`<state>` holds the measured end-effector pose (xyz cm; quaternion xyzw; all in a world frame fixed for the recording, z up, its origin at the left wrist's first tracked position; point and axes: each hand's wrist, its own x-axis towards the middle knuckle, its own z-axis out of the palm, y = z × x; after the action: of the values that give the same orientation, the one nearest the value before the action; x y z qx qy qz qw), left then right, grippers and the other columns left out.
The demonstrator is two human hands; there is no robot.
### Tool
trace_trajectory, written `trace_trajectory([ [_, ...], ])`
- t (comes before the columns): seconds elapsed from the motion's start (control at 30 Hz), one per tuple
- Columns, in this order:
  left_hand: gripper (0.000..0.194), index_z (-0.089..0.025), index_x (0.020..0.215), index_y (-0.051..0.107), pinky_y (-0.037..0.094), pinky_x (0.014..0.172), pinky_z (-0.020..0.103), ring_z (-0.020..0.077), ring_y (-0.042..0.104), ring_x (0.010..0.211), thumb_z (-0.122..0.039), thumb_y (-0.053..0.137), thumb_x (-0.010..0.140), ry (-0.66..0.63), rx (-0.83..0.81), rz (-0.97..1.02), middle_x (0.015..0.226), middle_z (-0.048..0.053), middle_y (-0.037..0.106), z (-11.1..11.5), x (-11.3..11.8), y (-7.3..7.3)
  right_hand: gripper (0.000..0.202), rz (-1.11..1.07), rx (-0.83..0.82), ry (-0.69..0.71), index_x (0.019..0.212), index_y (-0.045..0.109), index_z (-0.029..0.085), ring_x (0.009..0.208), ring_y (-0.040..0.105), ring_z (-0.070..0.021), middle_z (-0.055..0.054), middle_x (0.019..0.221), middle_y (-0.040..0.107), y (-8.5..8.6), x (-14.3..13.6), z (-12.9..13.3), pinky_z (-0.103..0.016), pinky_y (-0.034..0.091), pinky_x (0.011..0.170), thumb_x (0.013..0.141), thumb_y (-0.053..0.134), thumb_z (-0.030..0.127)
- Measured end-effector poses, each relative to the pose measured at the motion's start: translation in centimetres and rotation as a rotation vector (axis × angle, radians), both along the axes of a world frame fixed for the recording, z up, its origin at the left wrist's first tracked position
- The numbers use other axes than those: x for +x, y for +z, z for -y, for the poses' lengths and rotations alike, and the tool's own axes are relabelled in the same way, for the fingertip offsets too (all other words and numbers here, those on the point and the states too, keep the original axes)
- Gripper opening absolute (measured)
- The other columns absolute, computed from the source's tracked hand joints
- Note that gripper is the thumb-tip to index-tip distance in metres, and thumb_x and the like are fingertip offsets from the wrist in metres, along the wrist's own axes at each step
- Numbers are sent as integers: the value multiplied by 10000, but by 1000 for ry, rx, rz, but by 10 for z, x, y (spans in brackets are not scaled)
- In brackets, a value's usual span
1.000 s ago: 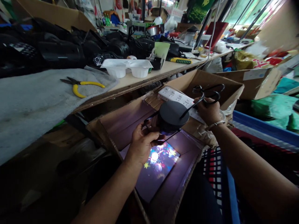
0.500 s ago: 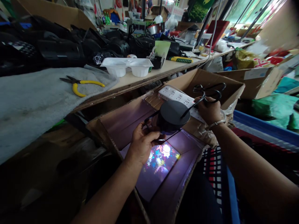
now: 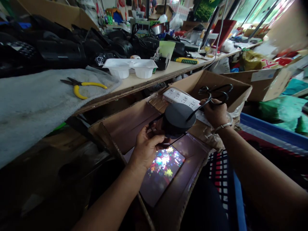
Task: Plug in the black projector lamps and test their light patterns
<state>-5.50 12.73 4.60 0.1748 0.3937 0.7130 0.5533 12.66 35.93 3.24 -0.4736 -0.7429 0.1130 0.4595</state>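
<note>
Holding: we have a round black device [image 3: 179,119] near the centre of the frame, flat face up, above the open cardboard box [image 3: 126,128].
Bracket: a thin black frame [image 3: 156,119] reaches out from both sides of the device.
Left hand: our left hand [image 3: 147,146] pinches the device's lower left side and frame between thumb and fingers; some fingertips are hidden beneath.
Right hand: our right hand [image 3: 215,114], right of centre, is closed around the looped black cable [image 3: 207,98], which runs to the device; we cannot tell whether it also touches the power strip [image 3: 181,98].
Power strip: white, it slants behind the device, partly covered by it.
Light: below the device, coloured spots and a yellow snowflake shape shine on a pale panel [image 3: 154,187] inside the box, at lower centre.
Pliers: yellow-handled pliers [image 3: 90,84] lie on a grey cloth [image 3: 45,96] at the left.
Tray: a white two-cup tray [image 3: 131,66] sits on the workbench [image 3: 144,84], upper centre.
Black items: a pile of black equipment [image 3: 62,48] fills the upper left.
Crate: a blue crate [image 3: 274,131] stands at the right, beside a green bag [image 3: 284,110].
</note>
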Motion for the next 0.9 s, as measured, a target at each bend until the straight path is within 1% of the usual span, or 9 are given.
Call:
trace_trajectory([
  [0.23, 450, -169, 945, 422, 496, 547, 275, 160, 633, 577, -69, 651, 571, 0, -34, 7, 751, 0, 622, 1, 0, 2, 263, 1, 25, 0, 763, 679, 129, 604, 574, -170, -68, 660, 654, 0, 0, 0, -256, 410, 552, 729, 552, 357],
  [0.47, 441, -179, 948, 432, 495, 575, 292, 176, 647, 605, -84, 655, 579, -3, -23, 4, 759, 0, 624, 2, 0, 2, 238, 4, 33, 19, 748, 666, 140, 628, 580, -170, -55, 670, 652, 0, 0, 0, -258, 424, 575, 733, 552, 348],
  [0.73, 427, -181, 931, 440, 484, 545, 271, 162, 637, 600, -87, 661, 578, -5, -17, 4, 773, 5, 628, 1, 0, 1, 260, -8, 2, 9, 775, 668, 132, 598, 562, -157, -57, 664, 650, -1, 0, 0, -245, 410, 545, 728, 556, 362],
  [0.9, 429, -184, 932, 431, 488, 556, 279, 177, 649, 603, -82, 652, 579, -15, -36, 11, 770, 2, 627, 1, 0, 4, 262, 10, 28, 3, 779, 673, 134, 623, 577, -166, -60, 673, 657, -2, 1, -2, -249, 412, 554, 731, 552, 362],
])
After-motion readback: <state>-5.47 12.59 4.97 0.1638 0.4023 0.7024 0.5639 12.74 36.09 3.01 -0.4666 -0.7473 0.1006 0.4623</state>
